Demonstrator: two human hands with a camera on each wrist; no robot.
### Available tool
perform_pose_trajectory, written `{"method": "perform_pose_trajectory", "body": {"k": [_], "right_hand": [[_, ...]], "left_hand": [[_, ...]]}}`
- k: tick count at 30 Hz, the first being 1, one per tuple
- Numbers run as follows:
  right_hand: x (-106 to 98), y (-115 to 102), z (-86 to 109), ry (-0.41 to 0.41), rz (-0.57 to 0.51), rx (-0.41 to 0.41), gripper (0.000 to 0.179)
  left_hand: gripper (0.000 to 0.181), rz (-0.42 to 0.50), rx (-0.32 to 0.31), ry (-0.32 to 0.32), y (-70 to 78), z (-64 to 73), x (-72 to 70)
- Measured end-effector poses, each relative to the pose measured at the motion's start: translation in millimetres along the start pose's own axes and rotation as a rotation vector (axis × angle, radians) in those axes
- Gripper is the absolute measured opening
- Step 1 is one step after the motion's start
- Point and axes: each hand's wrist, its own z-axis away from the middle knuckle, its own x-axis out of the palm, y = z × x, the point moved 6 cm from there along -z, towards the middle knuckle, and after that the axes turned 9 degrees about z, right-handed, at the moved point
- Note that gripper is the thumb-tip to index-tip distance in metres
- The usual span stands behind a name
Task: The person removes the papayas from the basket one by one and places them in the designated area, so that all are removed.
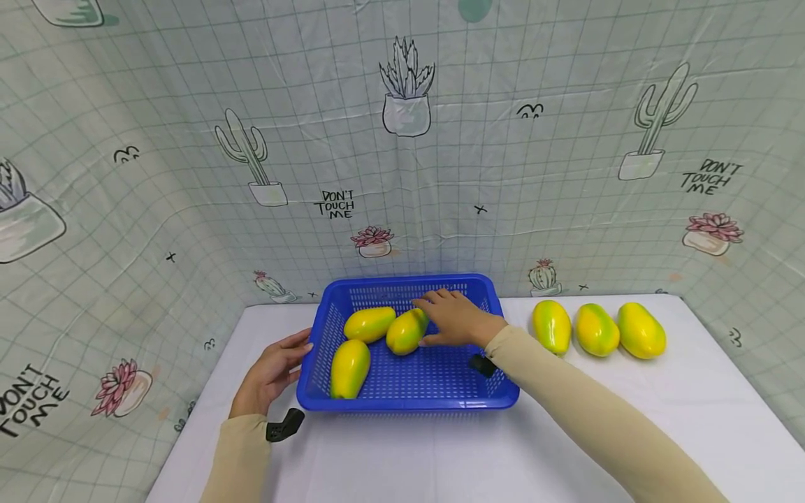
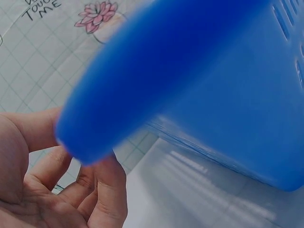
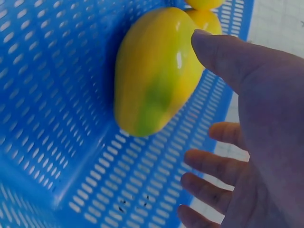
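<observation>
A blue perforated plastic basket (image 1: 409, 404) stands on the table with three yellow-green mangoes inside. One mango (image 1: 350, 369) lies at its front left, another (image 1: 370, 324) at the back left, and a third mango (image 1: 407, 332) nearer the middle. My left hand (image 1: 272, 374) holds the basket's left rim; in the left wrist view the thumb is at the rim (image 2: 109, 95) and the fingers (image 2: 111, 190) bend beneath it. Over the basket, my right hand (image 1: 458, 320) is beside the middle mango, fingers spread and thumb apart. The right wrist view shows its palm grasping nothing.
Three more mangoes lie in a row right of the basket: one mango (image 1: 551, 327) nearest it, a second mango (image 1: 597, 330), and a third mango (image 1: 641, 330). The table (image 1: 402, 461) has a white cover. Behind hangs a checked cloth (image 1: 440, 175) printed with cacti.
</observation>
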Motion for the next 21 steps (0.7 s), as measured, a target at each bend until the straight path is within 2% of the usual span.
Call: {"method": "perform_pose_trajectory", "body": {"k": [7, 13, 21], "right_hand": [[9, -3, -13.8, -0.057, -0.02, 0.054, 0.078], [20, -3, -21.1, -0.117, -0.078, 0.114, 0.077], [28, -7, -28.2, -0.166, -0.1, 0.147, 0.079]], "left_hand": [[0.059, 0.001, 0.003, -0.005, 0.0, 0.2, 0.1], [0.06, 0.001, -0.002, -0.007, -0.1, -0.6, -0.6], [0.059, 0.005, -0.007, -0.004, 0.6, -0.5, -0.8]]}}
